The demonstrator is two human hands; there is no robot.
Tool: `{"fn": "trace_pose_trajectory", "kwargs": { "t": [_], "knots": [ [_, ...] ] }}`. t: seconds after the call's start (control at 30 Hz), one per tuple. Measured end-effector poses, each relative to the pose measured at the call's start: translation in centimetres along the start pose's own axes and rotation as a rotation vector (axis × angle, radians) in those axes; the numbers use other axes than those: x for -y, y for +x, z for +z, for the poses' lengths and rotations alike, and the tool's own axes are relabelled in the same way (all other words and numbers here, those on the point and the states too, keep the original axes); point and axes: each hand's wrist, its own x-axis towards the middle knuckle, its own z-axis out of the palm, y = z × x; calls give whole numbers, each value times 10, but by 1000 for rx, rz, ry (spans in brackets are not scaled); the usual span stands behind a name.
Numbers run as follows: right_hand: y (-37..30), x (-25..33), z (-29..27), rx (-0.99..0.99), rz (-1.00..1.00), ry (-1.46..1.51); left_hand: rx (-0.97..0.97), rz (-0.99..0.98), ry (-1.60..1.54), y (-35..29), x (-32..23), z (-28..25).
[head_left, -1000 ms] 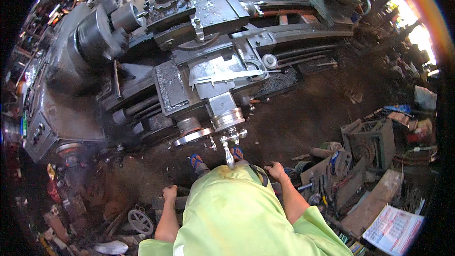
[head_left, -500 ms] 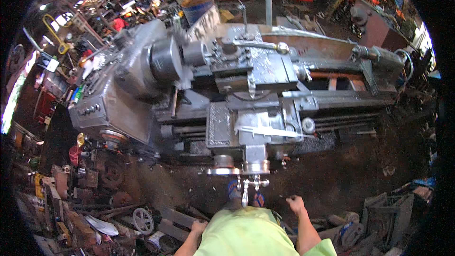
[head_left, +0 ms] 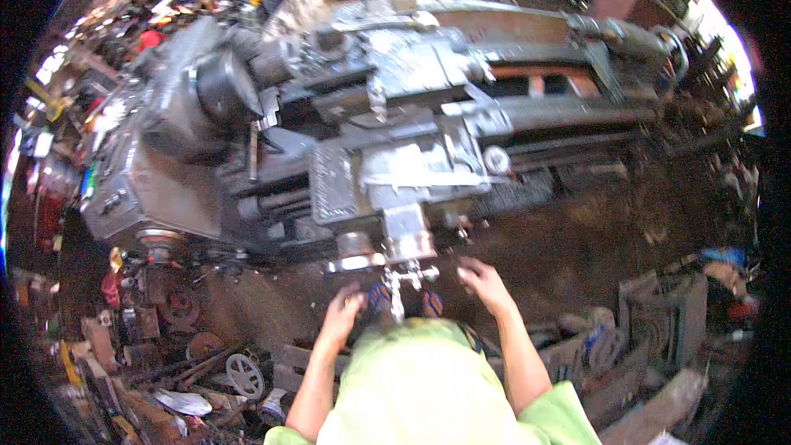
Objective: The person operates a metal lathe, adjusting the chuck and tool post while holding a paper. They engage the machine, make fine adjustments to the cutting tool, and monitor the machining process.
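Observation:
My left hand (head_left: 343, 313) is in the air just left of the handwheel crank, slightly blurred, fingers loosely apart and holding nothing I can see. To the crank's right hovers my right hand (head_left: 488, 287), its thumb and forefinger apart, with nothing visible in it. Between them a shiny crank handle (head_left: 397, 292) juts from the lathe carriage, touched by neither hand. A round handwheel (head_left: 356, 263) sits left of it. Across the carriage top lies a slim, pale tool shaped like a caliper (head_left: 428, 180). Beyond are the tool slide (head_left: 416, 62) and the chuck (head_left: 224, 82).
The lathe's tailstock (head_left: 622, 37) stands at the far right, and its grey headstock (head_left: 156, 173) at the left. Behind me lie scrap metal, a pale spoked wheel (head_left: 245, 376) and a square metal frame (head_left: 663, 317). More clutter fills the far left.
Both hands have risen forward from beside my body toward the crank. The view has shifted, so the lathe appears higher and further left. The pale tool stays on the carriage.

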Motion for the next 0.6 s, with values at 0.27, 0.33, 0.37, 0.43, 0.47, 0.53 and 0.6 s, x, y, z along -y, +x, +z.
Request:
{"fn": "trace_pose_trajectory", "kwargs": {
  "t": [0.27, 0.33, 0.37, 0.43, 0.47, 0.53, 0.6],
  "knots": [
    [19, 82, 40, 300, -68, 175, 285, 178, 54, 20, -85, 61],
    [23, 81, 49, 307, -88, 177, 246, 133, 92, 26, -85, 65],
    [25, 79, 52, 301, -61, 192, 270, 142, 68, 28, -84, 66],
    [29, 75, 60, 275, 16, 219, 269, 118, 97, 31, -83, 69],
    [31, 74, 65, 274, -7, 266, 277, 116, 57, 31, -82, 71],
    [34, 71, 72, 242, 11, 326, 268, 134, -12, 31, -81, 74],
    [36, 70, 75, 248, 18, 369, 262, 138, -43, 30, -80, 75]
  ]
}}
